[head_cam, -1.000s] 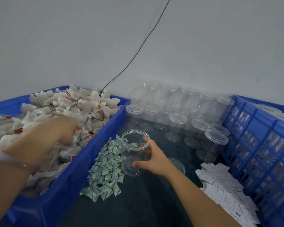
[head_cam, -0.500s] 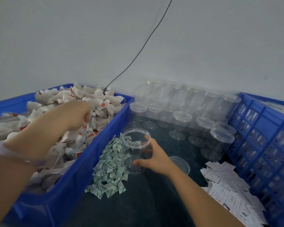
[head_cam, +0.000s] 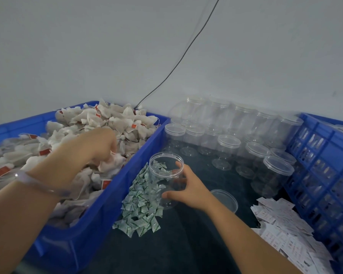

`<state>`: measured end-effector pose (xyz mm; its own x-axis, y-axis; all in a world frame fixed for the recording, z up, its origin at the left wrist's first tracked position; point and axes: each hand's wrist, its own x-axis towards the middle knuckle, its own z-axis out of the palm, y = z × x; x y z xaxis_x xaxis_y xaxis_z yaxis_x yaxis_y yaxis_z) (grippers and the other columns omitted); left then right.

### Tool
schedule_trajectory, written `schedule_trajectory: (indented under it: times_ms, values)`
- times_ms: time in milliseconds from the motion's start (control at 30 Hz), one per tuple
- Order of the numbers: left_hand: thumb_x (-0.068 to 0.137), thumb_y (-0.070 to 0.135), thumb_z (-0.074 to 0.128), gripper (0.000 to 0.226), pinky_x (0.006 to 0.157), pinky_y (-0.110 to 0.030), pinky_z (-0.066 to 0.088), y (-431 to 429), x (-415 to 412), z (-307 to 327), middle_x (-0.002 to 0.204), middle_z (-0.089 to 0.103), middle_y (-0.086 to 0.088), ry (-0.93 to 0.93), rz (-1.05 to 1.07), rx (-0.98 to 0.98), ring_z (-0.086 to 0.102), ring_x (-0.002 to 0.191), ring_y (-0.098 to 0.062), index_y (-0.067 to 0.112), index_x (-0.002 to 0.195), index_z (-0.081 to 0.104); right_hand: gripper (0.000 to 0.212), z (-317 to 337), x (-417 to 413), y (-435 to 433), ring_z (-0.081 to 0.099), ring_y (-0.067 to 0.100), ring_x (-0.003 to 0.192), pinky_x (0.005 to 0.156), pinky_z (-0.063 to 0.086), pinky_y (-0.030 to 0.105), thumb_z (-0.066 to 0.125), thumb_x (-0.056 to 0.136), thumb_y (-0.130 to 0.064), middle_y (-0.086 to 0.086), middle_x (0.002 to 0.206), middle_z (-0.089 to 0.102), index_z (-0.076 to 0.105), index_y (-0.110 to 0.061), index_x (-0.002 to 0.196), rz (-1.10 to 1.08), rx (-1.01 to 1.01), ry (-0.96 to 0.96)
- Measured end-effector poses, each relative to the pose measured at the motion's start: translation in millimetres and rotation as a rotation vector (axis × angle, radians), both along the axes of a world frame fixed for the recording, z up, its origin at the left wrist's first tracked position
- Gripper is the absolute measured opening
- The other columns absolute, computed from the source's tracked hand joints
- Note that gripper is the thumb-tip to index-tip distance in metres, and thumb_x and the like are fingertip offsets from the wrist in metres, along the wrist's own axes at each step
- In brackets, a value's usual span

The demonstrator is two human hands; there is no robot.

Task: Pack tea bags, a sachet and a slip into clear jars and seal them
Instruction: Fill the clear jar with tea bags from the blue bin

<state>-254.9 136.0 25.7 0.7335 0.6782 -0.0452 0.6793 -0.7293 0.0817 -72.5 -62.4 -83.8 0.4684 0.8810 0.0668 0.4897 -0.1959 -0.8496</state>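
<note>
arms: bare, sleeveless | left wrist: pale translucent bangle

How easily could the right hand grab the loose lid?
Probably easily. The lid lies just beside the right hand, with nothing over it. That hand grips the jar, though, so it would have to let go first.

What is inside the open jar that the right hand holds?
The open jar looks empty. The sachets seen through its clear wall lie outside, beside it. The right hand covers part of its right side.
</note>
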Motion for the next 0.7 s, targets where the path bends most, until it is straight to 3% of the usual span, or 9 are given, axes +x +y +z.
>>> schedule_trajectory:
  times_ms: [100, 233, 333, 433, 567, 633, 700]
  values:
    - [0.087, 0.006, 0.066, 0.030, 0.076, -0.025, 0.053, 6, -1, 9, 0.112, 0.066, -0.001, -0.084, -0.050, 0.035, 0.065, 0.086, -0.013, 0.017, 0.115, 0.068, 0.097, 1, -3, 2, 0.051, -0.002, 0.113, 0.081, 0.041, 0.008, 0.086, 0.066, -0.035, -0.033, 0.121, 0.045, 0.027, -0.040, 0.143, 0.017, -0.009, -0.009]
    - [0.088, 0.004, 0.064, 0.021, 0.071, -0.028, 0.056, 11, -3, 22, 0.103, 0.066, 0.003, -0.238, -0.123, -0.072, 0.067, 0.078, -0.012, 0.021, 0.096, 0.072, 0.097, 4, -5, 1, 0.049, -0.004, 0.110, 0.074, 0.040, 0.004, 0.086, 0.067, -0.035, -0.038, 0.116, 0.042, 0.026, -0.040, 0.143, 0.019, -0.006, -0.013]
    - [0.088, -0.002, 0.059, 0.028, 0.060, -0.023, 0.056, 9, -1, 22, 0.102, 0.060, 0.004, -0.281, -0.131, -0.194, 0.067, 0.080, -0.014, 0.025, 0.083, 0.065, 0.101, 5, -5, 1, 0.050, -0.004, 0.109, 0.072, 0.041, 0.003, 0.087, 0.067, -0.034, -0.038, 0.116, 0.040, 0.025, -0.036, 0.146, 0.019, -0.004, -0.015]
    - [0.087, -0.010, 0.053, 0.037, 0.051, -0.018, 0.053, 7, -2, 9, 0.108, 0.050, 0.002, -0.215, -0.082, -0.291, 0.063, 0.082, -0.015, 0.025, 0.088, 0.063, 0.100, 5, -7, 1, 0.048, -0.014, 0.102, 0.069, 0.040, -0.002, 0.087, 0.067, -0.033, -0.041, 0.115, 0.039, 0.025, -0.035, 0.147, 0.024, 0.000, -0.011]
    - [0.089, -0.009, 0.046, 0.040, 0.056, -0.020, 0.055, 8, -2, -10, 0.123, 0.037, -0.001, -0.071, -0.049, -0.439, 0.066, 0.086, -0.019, 0.025, 0.103, 0.062, 0.091, 3, -8, 2, 0.050, -0.023, 0.097, 0.069, 0.040, -0.002, 0.087, 0.067, -0.031, -0.039, 0.114, 0.043, 0.029, -0.044, 0.136, 0.038, -0.018, 0.012]
    - [0.091, -0.001, 0.053, 0.032, 0.061, -0.023, 0.057, 11, -3, -15, 0.123, 0.047, 0.000, -0.054, -0.061, -0.463, 0.071, 0.078, -0.017, 0.020, 0.114, 0.063, 0.083, 2, -8, 3, 0.045, -0.033, 0.091, 0.068, 0.039, -0.004, 0.087, 0.067, -0.029, -0.038, 0.112, 0.046, 0.029, -0.055, 0.121, 0.040, -0.029, 0.011]
    - [0.091, 0.006, 0.059, 0.026, 0.068, -0.027, 0.059, 13, -2, -14, 0.110, 0.064, 0.001, -0.088, -0.088, -0.369, 0.072, 0.076, -0.015, 0.016, 0.114, 0.067, 0.082, 2, -9, 4, 0.045, -0.032, 0.092, 0.068, 0.040, -0.004, 0.087, 0.067, -0.030, -0.039, 0.112, 0.046, 0.029, -0.057, 0.118, 0.037, -0.030, 0.010]
